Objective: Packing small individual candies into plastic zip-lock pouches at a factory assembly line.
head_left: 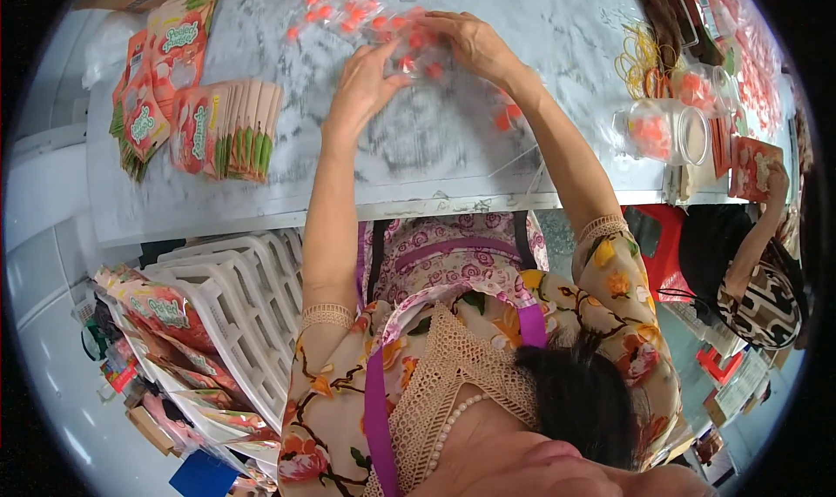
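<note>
Person's left hand (361,88) was unclenched, thumb and fingers parted at the edge of a loose cluster of small clear plastic packets with round red-orange pieces (355,11), upper middle of the scuffed pale worktop (409,162). Right hand (479,49) reached over the same cluster, fingertips at the packets; can't tell if it gripped any. Row of flat red-and-green printed pouches (248,127) stood well left.

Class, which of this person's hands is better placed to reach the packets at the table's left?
Probably the left hand: it is nearer the packets, while the right hand is farther away, at the wrapped orange pieces.
</note>
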The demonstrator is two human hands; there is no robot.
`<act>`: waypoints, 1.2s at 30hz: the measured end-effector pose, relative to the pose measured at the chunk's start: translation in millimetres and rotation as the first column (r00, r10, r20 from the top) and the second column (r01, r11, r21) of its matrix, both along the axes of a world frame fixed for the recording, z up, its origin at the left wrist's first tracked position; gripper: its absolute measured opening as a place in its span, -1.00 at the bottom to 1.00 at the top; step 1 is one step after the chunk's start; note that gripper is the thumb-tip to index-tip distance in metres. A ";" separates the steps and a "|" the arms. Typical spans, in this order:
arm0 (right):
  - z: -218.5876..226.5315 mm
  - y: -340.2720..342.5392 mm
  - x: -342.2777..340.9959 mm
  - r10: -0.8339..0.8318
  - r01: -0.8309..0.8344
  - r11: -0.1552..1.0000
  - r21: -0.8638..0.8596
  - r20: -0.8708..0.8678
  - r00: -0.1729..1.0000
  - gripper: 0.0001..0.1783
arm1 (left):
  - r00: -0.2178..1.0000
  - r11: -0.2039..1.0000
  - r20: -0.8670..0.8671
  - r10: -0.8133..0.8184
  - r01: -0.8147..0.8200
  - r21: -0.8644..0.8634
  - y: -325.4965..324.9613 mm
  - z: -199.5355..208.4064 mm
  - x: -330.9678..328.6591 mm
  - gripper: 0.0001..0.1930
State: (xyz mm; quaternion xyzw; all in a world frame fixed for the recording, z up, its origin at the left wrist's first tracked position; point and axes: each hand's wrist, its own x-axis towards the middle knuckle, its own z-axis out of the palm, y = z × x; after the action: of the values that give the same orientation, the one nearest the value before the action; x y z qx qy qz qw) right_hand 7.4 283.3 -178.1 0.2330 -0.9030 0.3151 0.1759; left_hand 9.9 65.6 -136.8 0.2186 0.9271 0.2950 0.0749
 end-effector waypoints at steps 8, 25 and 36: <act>6.2 14.6 13.5 0.123 -0.044 0.980 -0.193 0.415 0.902 -0.52 | 0.982 0.998 0.185 -0.045 0.037 0.046 -12.4 -8.7 0.4 -0.35; 28.0 41.3 42.0 0.055 -0.021 0.995 -0.094 0.383 0.922 -0.62 | 0.979 0.993 0.167 -0.118 0.117 0.012 -21.6 5.4 15.3 -0.28; 14.2 105.9 157.7 -0.403 0.670 0.601 -0.436 0.559 0.725 -0.72 | 0.958 0.988 0.250 -0.142 0.153 -0.027 -11.4 5.2 16.3 -0.21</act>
State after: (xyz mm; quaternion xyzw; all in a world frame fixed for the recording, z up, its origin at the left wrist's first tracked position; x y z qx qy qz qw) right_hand 165.1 389.1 -163.9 -0.1976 -0.7922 0.5604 0.1391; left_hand 26.2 54.2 -131.6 0.2469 0.8982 0.2921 0.2167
